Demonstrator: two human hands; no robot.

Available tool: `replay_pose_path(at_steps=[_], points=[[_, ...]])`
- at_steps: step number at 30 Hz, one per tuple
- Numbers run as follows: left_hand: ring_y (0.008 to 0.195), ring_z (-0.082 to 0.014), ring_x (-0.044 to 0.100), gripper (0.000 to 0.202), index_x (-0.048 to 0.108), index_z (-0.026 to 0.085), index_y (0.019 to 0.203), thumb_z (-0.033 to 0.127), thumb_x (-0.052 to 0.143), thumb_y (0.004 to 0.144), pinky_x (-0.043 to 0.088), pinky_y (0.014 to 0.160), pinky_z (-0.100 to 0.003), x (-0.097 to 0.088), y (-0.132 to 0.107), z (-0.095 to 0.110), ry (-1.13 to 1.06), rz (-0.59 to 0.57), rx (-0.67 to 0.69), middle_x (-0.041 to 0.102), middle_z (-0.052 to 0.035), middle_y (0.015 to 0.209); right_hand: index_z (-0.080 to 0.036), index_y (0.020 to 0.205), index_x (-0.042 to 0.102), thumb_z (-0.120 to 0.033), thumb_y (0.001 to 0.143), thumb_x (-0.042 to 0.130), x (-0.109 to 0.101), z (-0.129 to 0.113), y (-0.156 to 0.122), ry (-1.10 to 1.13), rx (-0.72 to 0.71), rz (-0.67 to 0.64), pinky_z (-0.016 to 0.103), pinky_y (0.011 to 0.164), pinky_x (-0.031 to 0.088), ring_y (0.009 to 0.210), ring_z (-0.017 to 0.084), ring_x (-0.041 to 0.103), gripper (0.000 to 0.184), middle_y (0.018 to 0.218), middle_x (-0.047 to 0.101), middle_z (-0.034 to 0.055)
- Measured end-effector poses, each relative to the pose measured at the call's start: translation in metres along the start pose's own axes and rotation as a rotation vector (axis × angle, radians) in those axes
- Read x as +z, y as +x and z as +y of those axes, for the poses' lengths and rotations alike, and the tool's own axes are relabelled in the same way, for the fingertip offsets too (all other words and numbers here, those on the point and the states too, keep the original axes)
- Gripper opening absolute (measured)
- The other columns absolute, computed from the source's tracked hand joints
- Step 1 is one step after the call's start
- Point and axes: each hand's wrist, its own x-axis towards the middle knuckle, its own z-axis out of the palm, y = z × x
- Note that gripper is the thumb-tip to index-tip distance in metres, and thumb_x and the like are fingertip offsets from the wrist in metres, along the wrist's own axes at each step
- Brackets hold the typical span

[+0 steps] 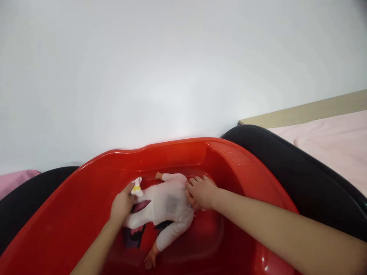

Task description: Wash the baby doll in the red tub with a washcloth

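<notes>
Along a white wall [183, 76], a red tub [172, 151] holds a doll [164, 202] in a white suit, with the left hand [123, 204] clamped on a small white cloth [137, 187] at the doll's side and the right hand [202, 192] resting, fingers apart, at its head.

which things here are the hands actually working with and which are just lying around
In use: left hand holding a small white cloth with a yellow band; right hand on a baby doll in a white sleepsuit; red plastic tub around the doll.

Just lying about: black padded shape; pale pink bedding; pink fabric.
</notes>
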Motion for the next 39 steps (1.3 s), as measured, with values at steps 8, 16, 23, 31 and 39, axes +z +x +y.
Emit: replay_pose_path(at_steps=[8,16,23,31,39], points=[[0.145,-0.0237,0.051,0.070,0.066,0.020,0.141,0.006,0.045,0.076,0.037,0.126,-0.045,0.049,0.033,0.155,-0.235,-0.191,0.620,0.057,-0.0055,0.154,-0.014,0.154,0.045,-0.026,0.073,0.082,-0.014,0.002,-0.007,0.014,0.000,-0.022,0.062,0.115,0.042,0.138,0.039,0.052,0.090,0.155,0.050,0.0230],[0.142,-0.0235,0.055,0.064,0.069,0.024,0.139,0.007,0.043,0.082,0.037,0.123,-0.039,0.060,0.067,0.126,-0.144,-0.277,0.592,0.063,-0.0029,0.149,-0.012,0.153,0.046,-0.049,0.081,0.079,-0.008,0.007,0.001,0.048,0.005,-0.039,0.064,0.118,0.038,0.141,0.041,0.049,0.087,0.155,0.049,0.0252],[0.138,-0.0269,0.058,0.059,0.062,0.023,0.145,0.017,0.053,0.087,0.044,0.117,-0.038,0.053,0.069,0.126,-0.127,-0.064,0.373,0.061,-0.0062,0.151,-0.012,0.154,0.045,-0.049,0.079,0.080,-0.007,0.009,0.005,0.062,0.007,-0.069,0.065,0.119,0.036,0.141,0.042,0.048,0.091,0.156,0.048,0.0241],[0.146,-0.0211,0.049,0.067,0.063,0.027,0.145,0.008,0.039,0.085,0.034,0.126,-0.039,0.074,0.048,0.133,-0.087,-0.240,0.677,0.057,0.0001,0.156,-0.013,0.157,0.040,-0.042,0.082,0.076,-0.015,0.010,-0.001,0.075,0.006,-0.098,0.070,0.120,0.032,0.145,0.041,0.043,0.088,0.160,0.043,0.0227],[0.128,-0.0272,0.066,0.051,0.067,0.026,0.138,0.022,0.051,0.090,0.048,0.114,-0.043,0.021,0.043,0.075,-0.159,-0.050,0.289,0.070,-0.0037,0.139,-0.013,0.156,0.043,-0.050,0.082,0.076,-0.013,0.010,0.001,0.087,0.019,-0.103,0.073,0.118,0.031,0.140,0.043,0.046,0.089,0.155,0.047,0.0257]])
